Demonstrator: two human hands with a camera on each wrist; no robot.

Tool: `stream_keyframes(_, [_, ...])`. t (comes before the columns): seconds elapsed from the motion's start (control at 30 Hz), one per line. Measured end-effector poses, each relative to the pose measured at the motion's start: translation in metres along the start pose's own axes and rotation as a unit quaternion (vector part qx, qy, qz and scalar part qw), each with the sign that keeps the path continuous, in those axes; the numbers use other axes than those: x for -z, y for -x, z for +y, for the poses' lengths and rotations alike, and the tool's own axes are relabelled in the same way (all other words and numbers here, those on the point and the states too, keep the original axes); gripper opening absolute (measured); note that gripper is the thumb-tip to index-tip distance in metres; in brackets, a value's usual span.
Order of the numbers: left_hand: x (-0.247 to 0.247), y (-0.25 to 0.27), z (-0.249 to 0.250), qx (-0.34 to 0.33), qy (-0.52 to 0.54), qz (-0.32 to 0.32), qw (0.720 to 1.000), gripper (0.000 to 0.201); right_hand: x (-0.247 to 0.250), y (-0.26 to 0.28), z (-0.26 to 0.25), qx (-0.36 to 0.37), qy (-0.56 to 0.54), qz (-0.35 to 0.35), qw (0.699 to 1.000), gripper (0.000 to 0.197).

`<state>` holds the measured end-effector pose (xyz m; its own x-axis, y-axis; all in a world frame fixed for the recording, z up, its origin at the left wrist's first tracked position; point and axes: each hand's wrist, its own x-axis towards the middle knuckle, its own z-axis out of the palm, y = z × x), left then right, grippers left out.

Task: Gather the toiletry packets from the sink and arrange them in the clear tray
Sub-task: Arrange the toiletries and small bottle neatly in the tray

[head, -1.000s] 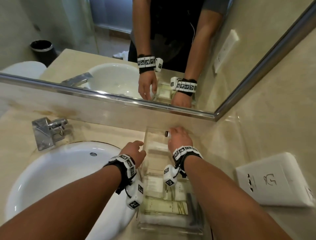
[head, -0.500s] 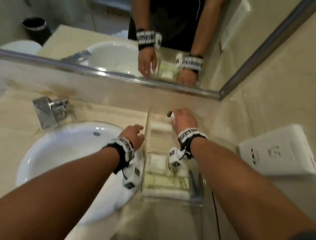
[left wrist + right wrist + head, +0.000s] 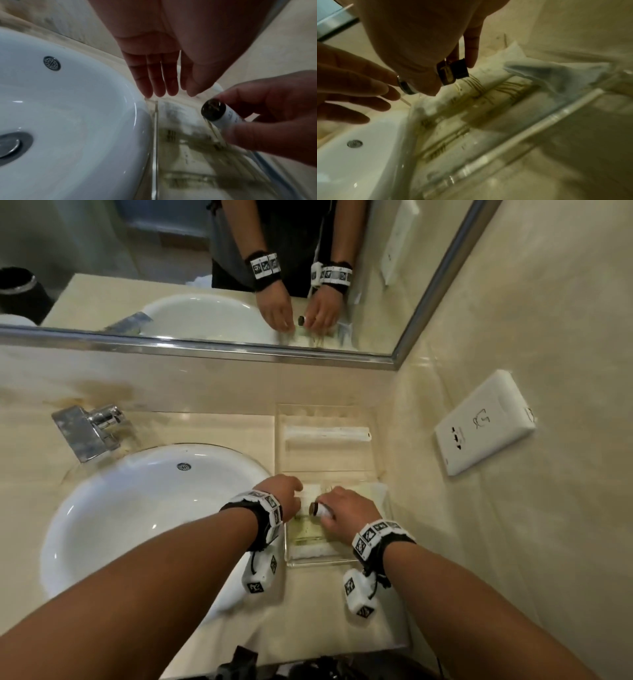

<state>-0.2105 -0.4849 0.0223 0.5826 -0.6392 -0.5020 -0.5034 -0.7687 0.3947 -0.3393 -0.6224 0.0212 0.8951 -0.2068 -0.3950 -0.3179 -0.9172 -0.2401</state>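
Our right hand [image 3: 344, 510] pinches a small dark-capped bottle [image 3: 216, 111] above the packets [image 3: 308, 530] in the clear tray [image 3: 373, 446], seeking its slot, while our left hand [image 3: 282, 494] hovers, fingers loose, steadying nothing.

This is a bathroom, and it looks like one in a hotel. A round white sink [image 3: 137, 508] sits in a shiny tan stone counter [image 3: 205, 426], with a silver tap [image 3: 89, 429] behind it. A big mirror [image 3: 171, 268] hangs above. A clear tray [image 3: 329, 412] holds small wrapped toiletry packets [image 3: 327, 434], the kind hotels give guests.
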Motion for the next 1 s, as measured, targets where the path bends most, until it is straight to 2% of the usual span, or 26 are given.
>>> stream_keyframes(0.17, [-0.024,0.015,0.0,-0.012,-0.054,-0.029,0.998,0.039,-0.032,0.019,-0.004,-0.003,-0.021,-0.009,1.0,0.034])
stream_keyframes(0.4, [-0.043,0.03,0.002,-0.037,-0.072,-0.073,0.994,0.035,-0.049,0.024,-0.001,-0.028,0.023,0.06,0.998,0.028])
stream_keyframes(0.53, [-0.044,0.031,0.0,-0.047,-0.079,-0.07,0.993,0.045,-0.05,0.019,-0.005,-0.037,0.056,0.089,0.994,0.025])
stream_keyframes(0.6, [-0.045,0.03,-0.002,-0.052,-0.077,-0.068,0.993,0.047,-0.05,0.015,-0.009,-0.053,0.047,0.089,0.994,0.023])
stream_keyframes(0.73, [-0.046,0.031,-0.001,-0.075,-0.094,-0.068,0.99,0.036,-0.051,0.007,-0.013,-0.06,0.042,0.071,0.995,0.02])
stream_keyframes(1.0, [-0.049,0.027,0.0,-0.09,-0.12,-0.085,0.985,0.036,-0.055,0.003,-0.011,-0.066,0.035,0.051,0.996,0.016])
